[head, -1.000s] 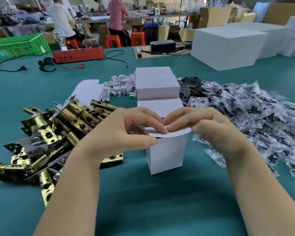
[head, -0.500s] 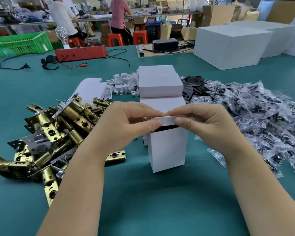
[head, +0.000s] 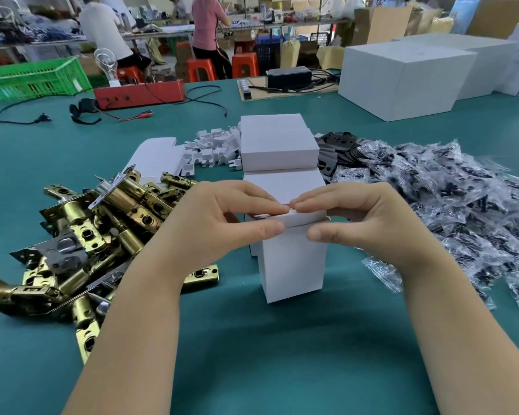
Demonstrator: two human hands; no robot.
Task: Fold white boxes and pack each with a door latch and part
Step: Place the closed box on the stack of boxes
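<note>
Teal worktop (head: 252,354), busy workshop behind: one upright white box (head: 294,265), left hand (head: 222,226) and right hand (head: 369,226) fingers pinching its top flap; three closed boxes (head: 279,151) beyond.

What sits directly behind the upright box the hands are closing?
Closed white boxes stacked behind the upright box. Both hands, left and right, pinch its top flap; its contents are hidden.

I see a plain white box (head: 294,262) on teal table felt (head: 252,354), brass-gold and silver latches (head: 81,235), black parts in clear bags (head: 447,205), probably glossy, and a green crate (head: 33,79).
</note>
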